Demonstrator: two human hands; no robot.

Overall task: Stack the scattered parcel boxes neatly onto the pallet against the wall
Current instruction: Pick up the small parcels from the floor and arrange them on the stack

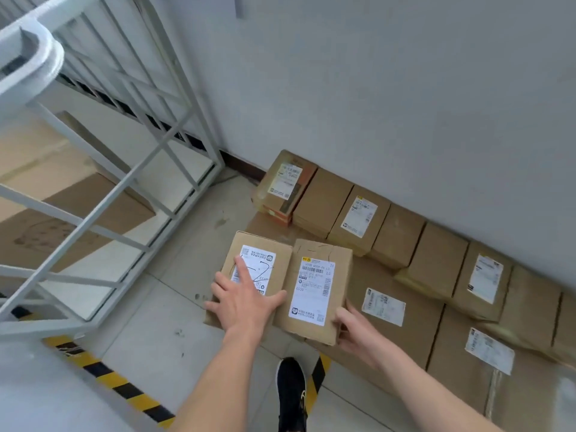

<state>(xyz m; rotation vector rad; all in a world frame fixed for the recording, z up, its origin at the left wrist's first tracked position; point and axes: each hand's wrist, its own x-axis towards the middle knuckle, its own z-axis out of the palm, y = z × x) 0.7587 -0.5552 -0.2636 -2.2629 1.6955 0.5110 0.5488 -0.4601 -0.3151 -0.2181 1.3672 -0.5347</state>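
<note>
Placing in progress: the left hand (246,304) presses flat, fingers spread, on a brown cardboard parcel box with a scribbled white label (265,244), while the right hand (352,328) grips the near corner of a second labelled brown carton (313,291) — both atop the stack's lower layer (414,335). Next, probably, squaring them flush toward the row of cartons (436,260) along the white wall (405,104).

Location type: indoor parcel storage or handling area. Indicators: brown cardboard parcel boxes (436,263), many bearing printed shipping labels (358,216) with barcodes, are ranked in rows against the plain white wall (405,88) on the right. The floor (174,307) is pale tile, marked on the near side with yellow-and-black hazard tape (124,385). A white-painted metal frame (131,169) of bars stands at left, reaching the wall at the far corner.
</note>
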